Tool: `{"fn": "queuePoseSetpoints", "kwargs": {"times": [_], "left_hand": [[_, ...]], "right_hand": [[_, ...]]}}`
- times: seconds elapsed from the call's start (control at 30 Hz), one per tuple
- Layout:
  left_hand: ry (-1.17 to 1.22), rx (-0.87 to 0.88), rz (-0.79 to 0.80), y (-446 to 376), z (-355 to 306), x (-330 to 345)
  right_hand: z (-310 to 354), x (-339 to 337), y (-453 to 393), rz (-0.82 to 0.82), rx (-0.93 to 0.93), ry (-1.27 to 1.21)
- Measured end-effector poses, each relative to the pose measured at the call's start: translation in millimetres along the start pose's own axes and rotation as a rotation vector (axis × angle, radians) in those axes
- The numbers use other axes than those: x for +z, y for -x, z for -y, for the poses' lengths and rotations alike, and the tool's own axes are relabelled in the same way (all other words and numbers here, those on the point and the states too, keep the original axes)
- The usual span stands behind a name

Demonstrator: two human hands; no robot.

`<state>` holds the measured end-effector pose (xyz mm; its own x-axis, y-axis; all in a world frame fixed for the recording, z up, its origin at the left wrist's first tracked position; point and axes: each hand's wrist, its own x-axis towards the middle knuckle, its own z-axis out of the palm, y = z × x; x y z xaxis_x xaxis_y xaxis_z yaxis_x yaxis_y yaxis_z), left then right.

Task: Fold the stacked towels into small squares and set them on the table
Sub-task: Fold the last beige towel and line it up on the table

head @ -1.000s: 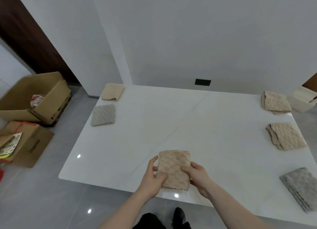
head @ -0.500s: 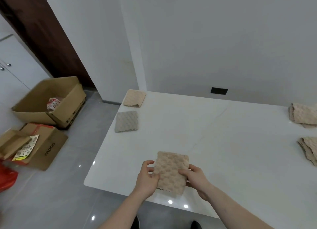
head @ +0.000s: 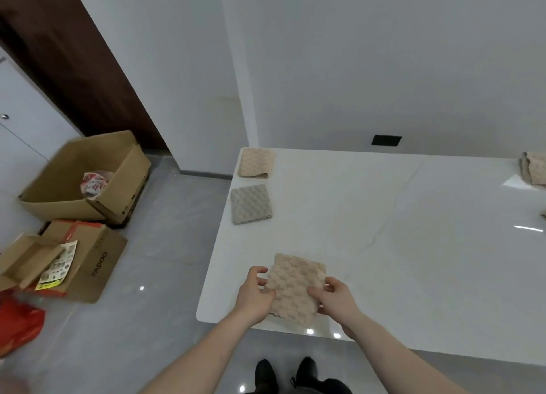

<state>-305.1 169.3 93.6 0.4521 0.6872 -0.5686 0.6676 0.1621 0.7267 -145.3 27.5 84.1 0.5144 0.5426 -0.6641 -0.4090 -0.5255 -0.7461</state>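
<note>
Towel: we see a folded beige towel [head: 295, 290] over the bench [head: 413, 246] near corner
Left hand [head: 255, 297]: grip pinching towel's left edge
Right hand [head: 336, 300]: grip holding right edge — fingers curled

- View swings left: right-edge towel stacks mostly drop out of frame.
- Both hands carry the folded beige towel [head: 295, 288] toward the table's [head: 384, 231] near-left corner.
</note>
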Motion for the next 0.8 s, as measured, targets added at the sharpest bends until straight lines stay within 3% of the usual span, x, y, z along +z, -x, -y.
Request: {"fn": "queuePoseSetpoints", "kwargs": {"times": [0.27, 0.8], "left_hand": [[-0.017, -0.047, -0.022, -12, 11, -33], [-0.119, -0.053, 0.177, -104, 28, -119]], "right_hand": [[6, 38, -14, 0.029, 0.013, 0.018], [7, 150, -58, -0.181, 0.087, 0.031]]}}
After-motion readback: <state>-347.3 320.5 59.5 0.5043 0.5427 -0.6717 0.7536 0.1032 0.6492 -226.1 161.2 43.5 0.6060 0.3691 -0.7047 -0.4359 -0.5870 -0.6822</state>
